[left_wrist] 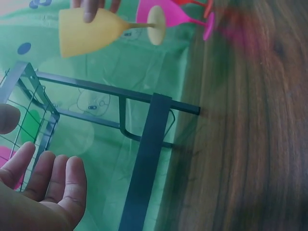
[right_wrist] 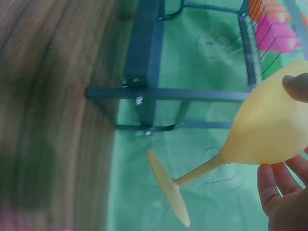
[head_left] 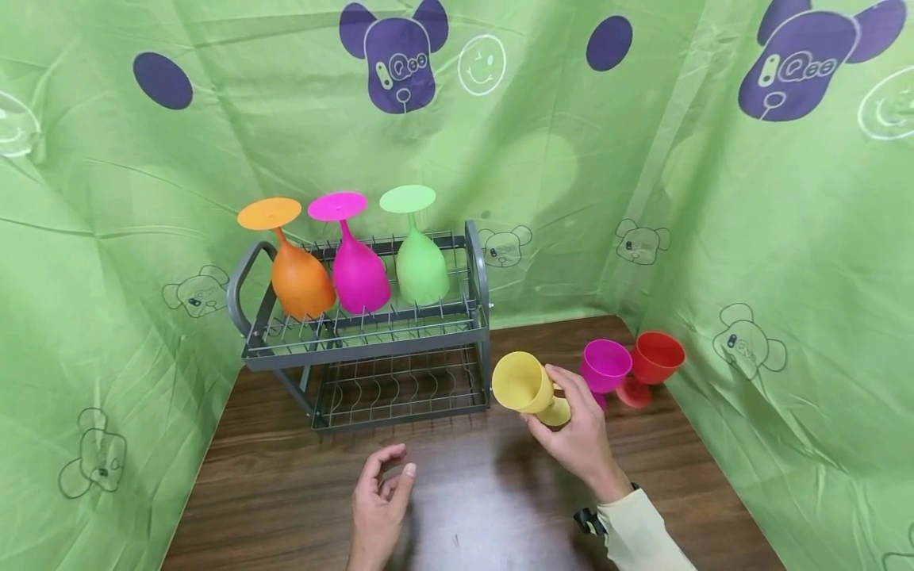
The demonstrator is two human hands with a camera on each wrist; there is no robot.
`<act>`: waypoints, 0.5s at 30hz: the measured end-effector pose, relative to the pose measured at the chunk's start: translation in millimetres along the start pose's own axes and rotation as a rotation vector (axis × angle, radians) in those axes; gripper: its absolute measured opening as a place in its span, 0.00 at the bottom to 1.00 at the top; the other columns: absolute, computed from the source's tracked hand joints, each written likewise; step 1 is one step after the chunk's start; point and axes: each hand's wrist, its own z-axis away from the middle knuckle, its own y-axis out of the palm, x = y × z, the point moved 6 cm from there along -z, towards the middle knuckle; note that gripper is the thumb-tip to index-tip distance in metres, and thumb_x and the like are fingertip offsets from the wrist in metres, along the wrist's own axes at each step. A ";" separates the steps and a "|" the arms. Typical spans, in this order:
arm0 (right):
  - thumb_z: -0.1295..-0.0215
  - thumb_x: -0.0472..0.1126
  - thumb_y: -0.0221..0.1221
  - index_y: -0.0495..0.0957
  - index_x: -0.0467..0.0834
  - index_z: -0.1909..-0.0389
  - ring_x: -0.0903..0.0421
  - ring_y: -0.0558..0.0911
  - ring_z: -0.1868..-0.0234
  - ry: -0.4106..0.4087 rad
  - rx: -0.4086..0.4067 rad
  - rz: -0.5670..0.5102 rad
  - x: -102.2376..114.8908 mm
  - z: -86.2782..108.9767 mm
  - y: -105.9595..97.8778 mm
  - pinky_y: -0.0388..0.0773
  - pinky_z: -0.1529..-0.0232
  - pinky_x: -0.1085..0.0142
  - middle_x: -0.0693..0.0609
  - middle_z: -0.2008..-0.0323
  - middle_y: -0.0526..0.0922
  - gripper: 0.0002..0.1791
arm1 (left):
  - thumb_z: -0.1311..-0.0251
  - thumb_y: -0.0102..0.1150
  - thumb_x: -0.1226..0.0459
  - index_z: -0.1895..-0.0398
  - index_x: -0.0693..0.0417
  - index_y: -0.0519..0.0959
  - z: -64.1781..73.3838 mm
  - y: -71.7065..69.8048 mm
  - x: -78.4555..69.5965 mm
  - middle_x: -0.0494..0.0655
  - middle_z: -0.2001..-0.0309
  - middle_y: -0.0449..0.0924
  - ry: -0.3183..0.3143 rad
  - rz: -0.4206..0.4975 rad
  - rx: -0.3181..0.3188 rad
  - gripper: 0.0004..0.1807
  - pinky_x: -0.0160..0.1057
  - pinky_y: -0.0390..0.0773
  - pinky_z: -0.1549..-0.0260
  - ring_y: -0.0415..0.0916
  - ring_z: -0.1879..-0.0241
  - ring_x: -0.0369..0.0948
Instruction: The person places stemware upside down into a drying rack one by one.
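My right hand [head_left: 577, 428] grips a yellow goblet [head_left: 520, 384] by its bowl, thumb on one side and fingers on the other. The goblet is upright with a slight tilt, raised above the table just right of the rack; its stem and round foot [right_wrist: 168, 187] show in the right wrist view. In front of the rack hovers my left hand [head_left: 382, 500], fingers loosely bent, holding nothing. On the top tier of the dark grey two-tier rack [head_left: 371, 346], orange [head_left: 303, 281], magenta [head_left: 361, 277] and light green [head_left: 423, 270] goblets stand upside down, feet up.
A second magenta goblet [head_left: 605, 365] and a red goblet [head_left: 657, 357] stand upright on the wooden table [head_left: 471, 507] at the right, behind my right hand. The rack's lower wire tier [head_left: 400, 388] sits near the tabletop. Green printed cloth [head_left: 543, 159] surrounds the table's back and sides.
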 end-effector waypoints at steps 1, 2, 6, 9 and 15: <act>0.62 0.36 0.84 0.77 0.39 0.32 0.48 0.82 0.39 -0.024 0.008 0.002 5.9 -1.7 -0.7 0.79 0.37 0.76 0.41 0.38 0.82 0.49 | 0.33 0.69 0.71 0.42 0.60 0.80 0.0 1.0 -0.8 0.46 0.43 0.82 0.002 -0.003 0.008 0.18 0.32 0.87 0.50 0.81 0.43 0.39; 0.62 0.36 0.84 0.78 0.38 0.32 0.47 0.82 0.39 -0.049 0.014 0.001 11.7 -3.4 -1.3 0.78 0.35 0.77 0.41 0.38 0.82 0.49 | 0.34 0.69 0.71 0.42 0.60 0.80 0.1 2.0 -1.8 0.46 0.43 0.82 0.005 -0.005 0.016 0.18 0.33 0.87 0.49 0.81 0.42 0.39; 0.63 0.35 0.83 0.78 0.35 0.33 0.44 0.82 0.41 -0.143 0.046 0.004 34.7 -9.0 -2.3 0.72 0.29 0.77 0.39 0.39 0.82 0.48 | 0.34 0.69 0.71 0.40 0.61 0.79 0.1 6.8 -7.7 0.46 0.42 0.82 0.035 -0.004 0.050 0.20 0.35 0.88 0.48 0.81 0.42 0.42; 0.64 0.35 0.82 0.78 0.34 0.34 0.43 0.81 0.41 -0.210 0.070 0.018 48.9 -11.5 -1.7 0.71 0.28 0.77 0.38 0.40 0.82 0.49 | 0.34 0.69 0.71 0.39 0.58 0.79 -0.2 10.8 -13.4 0.46 0.41 0.82 0.065 0.004 0.068 0.20 0.35 0.87 0.48 0.80 0.42 0.41; 0.68 0.35 0.83 0.79 0.31 0.37 0.41 0.81 0.44 -0.336 0.109 0.040 67.7 -10.1 3.1 0.71 0.27 0.74 0.36 0.41 0.82 0.48 | 0.36 0.71 0.71 0.39 0.51 0.79 1.3 21.2 -21.8 0.47 0.40 0.81 0.103 0.037 0.129 0.23 0.37 0.88 0.46 0.80 0.41 0.41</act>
